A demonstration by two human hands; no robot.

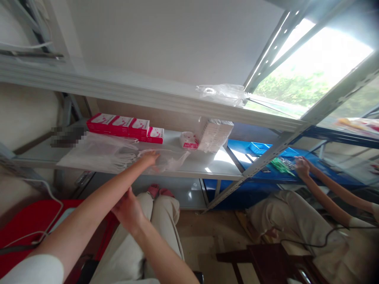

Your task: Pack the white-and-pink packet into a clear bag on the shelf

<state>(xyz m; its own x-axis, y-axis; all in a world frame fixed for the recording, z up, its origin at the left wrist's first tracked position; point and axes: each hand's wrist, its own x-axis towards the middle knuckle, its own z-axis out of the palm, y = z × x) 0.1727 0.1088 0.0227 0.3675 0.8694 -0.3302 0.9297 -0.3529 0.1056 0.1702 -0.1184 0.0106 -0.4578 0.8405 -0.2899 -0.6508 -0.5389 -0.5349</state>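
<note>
My left hand (151,158) reaches out over the lower shelf, its fingers closed on a thin clear plastic bag (174,161). Beside that bag, to the left, lies a pile of whitish clear plastic bags (97,152) with bunched handles. Lower down, my right hand (128,211) is curled against the underside of my left forearm; some of its fingers are hidden there. Stacked pink-and-white boxes (118,125) stand behind the bags. Farther right are a small plastic-wrapped pink-and-white pack (188,140) and a taller block of wrapped white boxes (215,135).
An upper shelf edge (133,100) runs above my hands, with a crumpled clear bag (222,94) on it. At right, past a slanted metal post (263,161), a co-worker's hands (302,167) are near a blue tray (260,148). A red stool (17,221) is at left.
</note>
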